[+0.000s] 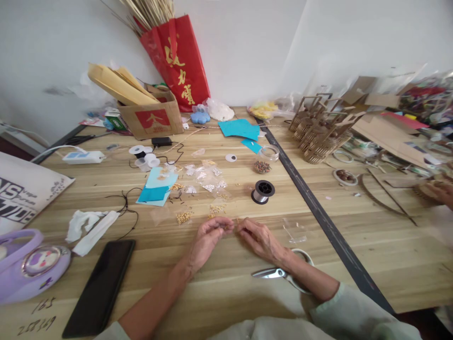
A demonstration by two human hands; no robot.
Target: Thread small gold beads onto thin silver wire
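Note:
My left hand [208, 240] is closed, thumb and fingers pinched round a tiny dark gold piece too small to name. Close beside it, my right hand [259, 240] has its fingers bent together; what they hold, if anything, I cannot make out. Small gold beads [184, 217] lie in a heap to the left of the hands, and more gold pieces [216, 209] lie just beyond them. A spool of fine wire [264, 191] stands past my right hand. Scissors [271, 273] with white handles lie partly under my right forearm.
A black phone [101, 288] and a purple container [35, 269] lie at the left. Blue cards [154, 193] and clear bags of silvery bits [208, 177] lie farther back. Woven baskets [311, 132] stand at the right rear, and another person's hand [440, 189] shows at the right edge.

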